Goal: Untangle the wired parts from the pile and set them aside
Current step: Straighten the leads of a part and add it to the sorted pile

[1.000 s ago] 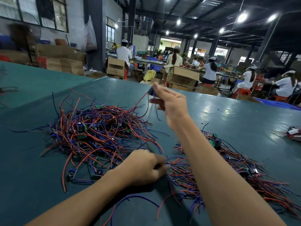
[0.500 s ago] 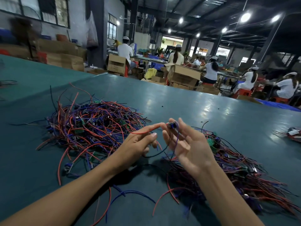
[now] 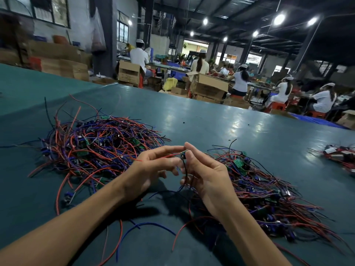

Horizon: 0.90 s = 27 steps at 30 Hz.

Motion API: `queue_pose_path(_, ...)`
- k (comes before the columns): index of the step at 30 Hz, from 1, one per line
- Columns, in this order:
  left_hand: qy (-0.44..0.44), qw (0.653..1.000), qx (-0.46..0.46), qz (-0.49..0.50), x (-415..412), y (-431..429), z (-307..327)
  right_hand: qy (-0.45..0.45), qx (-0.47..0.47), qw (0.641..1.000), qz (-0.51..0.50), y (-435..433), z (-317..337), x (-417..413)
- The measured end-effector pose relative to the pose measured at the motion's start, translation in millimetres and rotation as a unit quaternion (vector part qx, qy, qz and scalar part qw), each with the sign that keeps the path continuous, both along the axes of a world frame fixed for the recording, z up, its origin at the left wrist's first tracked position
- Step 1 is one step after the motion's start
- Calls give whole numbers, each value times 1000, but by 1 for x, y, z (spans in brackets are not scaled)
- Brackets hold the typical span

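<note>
Nearest, below the wrists: loose stray wires (image 3: 146, 225). Up at the fingertips, one small wired part (image 3: 183, 155), pinched between left hand (image 3: 151, 169) and right hand (image 3: 207, 175), black lead dangling. Right of the fingers, a set-aside heap (image 3: 259, 185). Left and beyond, a big tangled pile (image 3: 96, 148) waiting. Roughly halfway, at a guess.

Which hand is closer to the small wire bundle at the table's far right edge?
Right. The right hand sits left of the small wire bundle; the left hand lies farther left.
</note>
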State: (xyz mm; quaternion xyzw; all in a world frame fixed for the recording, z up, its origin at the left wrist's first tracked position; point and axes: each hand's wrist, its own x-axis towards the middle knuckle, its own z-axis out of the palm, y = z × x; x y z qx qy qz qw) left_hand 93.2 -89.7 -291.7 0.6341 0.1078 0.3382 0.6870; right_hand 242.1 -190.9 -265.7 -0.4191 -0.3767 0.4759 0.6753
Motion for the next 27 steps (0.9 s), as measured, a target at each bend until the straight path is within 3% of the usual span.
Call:
queue_pose_path(2,-25,990,-63,-127,-8,1,3,48,-9,998,35,-1,4,4)
queue_pose_path(4,-34,967,-68,-244,-16,-1,8,75,-10,994,77,-3,8,11)
queue_pose_path(11,-43,941,-49,-332,-15,-1,12,43,1,995,91,-4,11,19)
queue_pose_path(12,-34,952,-19,-303,-12,-1,10,46,-8,994,98,-4,12,18)
queue_pose_path(14,-14,986,105,-128,-6,-3,7,32,-39,992,116,-6,15,20)
queue_pose_path(15,-10,987,154,-43,-4,-3,6,11,-56,991,120,-7,16,21)
queue_pose_path(17,-10,985,175,10,0,-3,4,-34,-85,989,120,-9,18,25)
queue_pose_path(19,-23,991,130,-7,0,-3,3,-56,-94,988,109,-10,19,27)
queue_pose_path(23,-21,989,-122,-85,-1,-5,10,-93,-103,984,109,-12,20,30)
queue_pose_path(27,17,989,-147,12,7,-12,13,-84,-122,977,152,-14,21,29)
